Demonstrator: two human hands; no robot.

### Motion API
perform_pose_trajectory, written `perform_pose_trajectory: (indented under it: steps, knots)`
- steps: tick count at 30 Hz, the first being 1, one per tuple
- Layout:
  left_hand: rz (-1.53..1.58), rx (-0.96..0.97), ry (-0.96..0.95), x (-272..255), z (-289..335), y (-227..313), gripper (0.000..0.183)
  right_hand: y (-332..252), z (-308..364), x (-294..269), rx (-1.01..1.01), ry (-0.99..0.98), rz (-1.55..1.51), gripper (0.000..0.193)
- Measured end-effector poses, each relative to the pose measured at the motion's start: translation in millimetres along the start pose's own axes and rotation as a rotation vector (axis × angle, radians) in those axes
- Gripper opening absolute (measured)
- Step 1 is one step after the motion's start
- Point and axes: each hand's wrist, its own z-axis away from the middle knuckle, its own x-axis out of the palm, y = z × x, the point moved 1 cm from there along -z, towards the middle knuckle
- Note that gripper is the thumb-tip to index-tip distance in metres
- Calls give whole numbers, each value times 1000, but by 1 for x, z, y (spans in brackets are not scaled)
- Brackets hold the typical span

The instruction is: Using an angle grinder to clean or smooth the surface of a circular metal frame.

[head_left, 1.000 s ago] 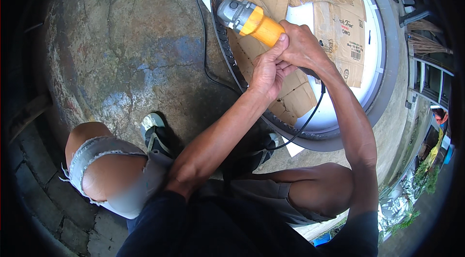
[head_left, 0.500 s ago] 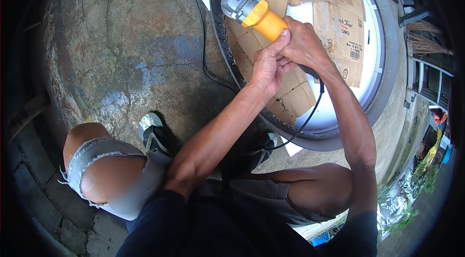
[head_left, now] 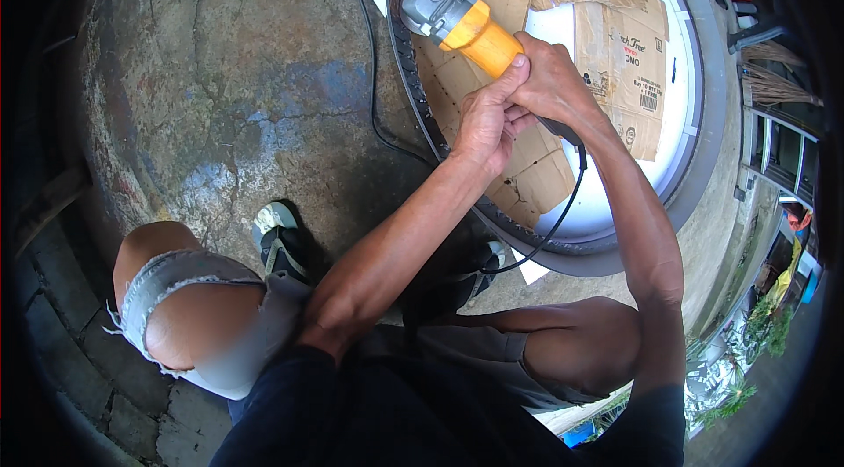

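Note:
An angle grinder (head_left: 479, 38) with a yellow body and grey metal head is held in both my hands, its head pointing up and left. My right hand (head_left: 556, 78) wraps over the rear of the body. Just below it, my left hand (head_left: 486, 122) grips from the near side, thumb along the yellow housing and fingers partly hidden. The grinder's head is over the left rim of a large round grey frame (head_left: 591, 263); its disc is hidden from sight. Cardboard pieces (head_left: 536, 170) lie on a white surface inside that frame.
A black power cord (head_left: 573, 194) hangs from the grinder's rear; more cord (head_left: 373, 71) lies left of the frame. Stained concrete floor (head_left: 264, 71) spreads to the left. My shoe (head_left: 280, 234) stands near the frame. A broom (head_left: 774, 76) and a ladder (head_left: 782, 150) are at the right.
The frame and cardboard sit slightly farther right in view, and the grinder's head is now closer to the frame's left rim. Both hands keep their grip.

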Motion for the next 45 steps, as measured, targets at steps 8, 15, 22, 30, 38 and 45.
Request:
perform_pose_trajectory:
  steps: [8, 15, 22, 30, 38, 45]
  knots:
    - [-11, -5, -6, -2, -2, 1, 56, 1, 0, 3, 9, -7, -14, 39]
    - [20, -5, -14, -2, -1, 1, 53, 1, 2, 5, -15, 7, 7, 37]
    - [44, -29, -21, 2, -5, 1, 55, 4, 4, 7, -21, 104, -57, 36]
    - [74, -41, 3, 2, -8, -2, 57, 9, -1, 12, -44, 74, 19, 34]
    - [51, -25, -1, 2, -7, 4, 57, 5, -3, 9, -42, 64, 27, 34]
    - [56, -6, -6, 5, -4, 1, 61, 6, 0, 7, -57, 76, 32, 35]
